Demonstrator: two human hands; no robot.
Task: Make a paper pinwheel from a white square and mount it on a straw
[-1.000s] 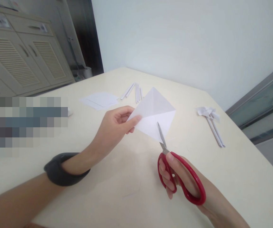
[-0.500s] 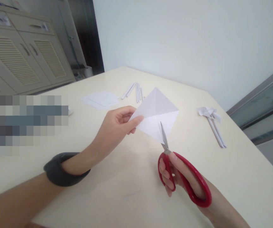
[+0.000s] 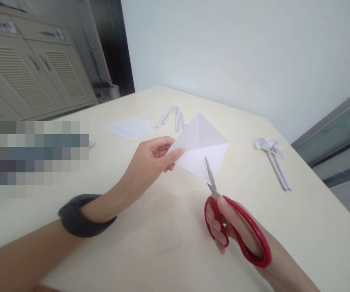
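Head view: unmarked red scissors cut blank folded paper.

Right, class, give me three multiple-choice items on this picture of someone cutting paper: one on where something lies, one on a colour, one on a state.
1. Where do the paper pinwheels lie on the table?
A. At the far right, beyond the scissors
B. Under the left wrist
C. On the cabinet

2. What colour are the handles of the scissors?
A. Blue
B. Red
C. Black

3. How is the folded paper square held?
A. Flat on the table, untouched
B. Crumpled in a fist
C. Pinched at one corner by the left hand, lifted off the table

Answers:
1 A, they rest near the right table edge, apart from both hands.
2 B, the loops around the fingers of the right hand are red.
3 C, the thumb and fingers grip its left corner while the blades enter its lower corner.
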